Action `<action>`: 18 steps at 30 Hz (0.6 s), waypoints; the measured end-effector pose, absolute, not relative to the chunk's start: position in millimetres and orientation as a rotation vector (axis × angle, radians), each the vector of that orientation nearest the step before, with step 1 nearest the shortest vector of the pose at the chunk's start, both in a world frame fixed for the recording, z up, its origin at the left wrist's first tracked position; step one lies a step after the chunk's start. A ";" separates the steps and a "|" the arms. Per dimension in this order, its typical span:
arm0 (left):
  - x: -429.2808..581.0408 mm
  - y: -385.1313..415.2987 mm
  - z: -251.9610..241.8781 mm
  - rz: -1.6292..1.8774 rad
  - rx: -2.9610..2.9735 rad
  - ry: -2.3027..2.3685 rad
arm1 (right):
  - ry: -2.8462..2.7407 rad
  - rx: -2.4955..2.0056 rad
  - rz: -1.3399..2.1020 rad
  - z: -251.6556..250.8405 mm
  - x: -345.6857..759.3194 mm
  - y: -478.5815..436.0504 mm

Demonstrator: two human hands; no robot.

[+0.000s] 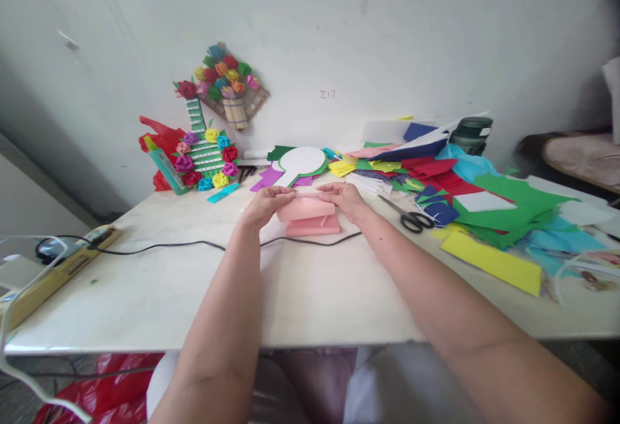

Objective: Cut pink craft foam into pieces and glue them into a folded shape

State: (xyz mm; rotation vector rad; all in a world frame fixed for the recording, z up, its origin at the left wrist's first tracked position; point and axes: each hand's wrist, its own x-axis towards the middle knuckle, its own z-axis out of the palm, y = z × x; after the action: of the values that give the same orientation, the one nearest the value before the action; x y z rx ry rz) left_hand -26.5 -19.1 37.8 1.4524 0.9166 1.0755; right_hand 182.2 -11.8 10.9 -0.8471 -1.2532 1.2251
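Observation:
Between both hands, a sheet of pink paper (307,210) is held up by its top edge, just above the table. My left hand (268,204) pinches the left end of that edge, and my right hand (345,199) pinches the right end. The edge between the fingers looks folded or rolled, but blur hides the detail. Under it, a second pink piece (314,226) lies on the table. Behind the hands rests a white paper disc with a handle (303,161), edged in green.
Black scissors (411,219) lie right of my hands, near heaped coloured paper (508,201) and a yellow strip (491,261). A black cord (169,244) crosses the table from a power strip (62,269). A glue bottle (167,167) and a paper-flower guitar (208,156) stand back left.

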 end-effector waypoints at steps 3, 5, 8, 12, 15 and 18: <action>-25.1 -21.7 39.2 1.067 1.439 0.939 | -1.252 -0.863 1.237 11.6 183.2 -12.1; -24.6 -22.6 39.7 1.059 1.448 0.948 | -1.254 -0.875 1.240 12.2 183.7 -12.7; -24.8 -22.3 39.6 1.041 1.469 0.953 | -1.261 -0.891 1.234 13.4 183.9 -14.0; -26.3 -21.6 39.3 1.020 1.509 0.966 | -1.276 -0.914 1.231 15.4 184.4 -15.7; -27.6 -21.3 39.3 1.018 1.511 0.960 | -1.289 -0.906 1.236 16.3 185.6 -15.8; -29.0 -20.6 38.7 1.021 1.490 0.935 | -1.289 -0.876 1.247 17.1 187.0 -15.5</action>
State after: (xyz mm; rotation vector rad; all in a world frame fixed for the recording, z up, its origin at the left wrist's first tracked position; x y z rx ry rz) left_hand -29.0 -20.6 38.7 1.4896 0.9350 1.0211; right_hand 187.0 -15.5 17.1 -0.8758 -1.2893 1.2473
